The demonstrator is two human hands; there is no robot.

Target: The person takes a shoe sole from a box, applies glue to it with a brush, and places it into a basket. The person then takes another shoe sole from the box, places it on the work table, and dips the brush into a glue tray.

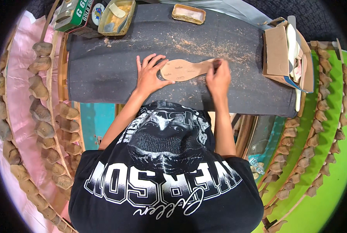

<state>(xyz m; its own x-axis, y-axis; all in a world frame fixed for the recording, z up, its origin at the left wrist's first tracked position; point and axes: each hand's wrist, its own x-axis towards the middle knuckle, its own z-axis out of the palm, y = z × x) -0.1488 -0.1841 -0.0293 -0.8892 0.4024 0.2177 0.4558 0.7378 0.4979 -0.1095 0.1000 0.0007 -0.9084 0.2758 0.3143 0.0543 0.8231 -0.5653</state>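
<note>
A tan, sole-shaped insole board [185, 70] with small dark print lies flat on the dark work surface, its wide end to the left. My left hand [147, 75] holds that wide end, fingers spread along the upper left and thumb at the lower edge. At the narrow right end is my right hand [219, 75], closed and slightly blurred. Something small and dark shows at its fingertips, too unclear to name.
Shavings [193, 46] litter the dark cloth-covered table [107, 73]. Behind stand a tub with tools [117, 17], a green tin [78, 15] and a shallow tray [188, 14]. A cardboard box [276, 50] of cut pieces sits right. Racks of wooden shoe lasts [41, 91] flank both sides.
</note>
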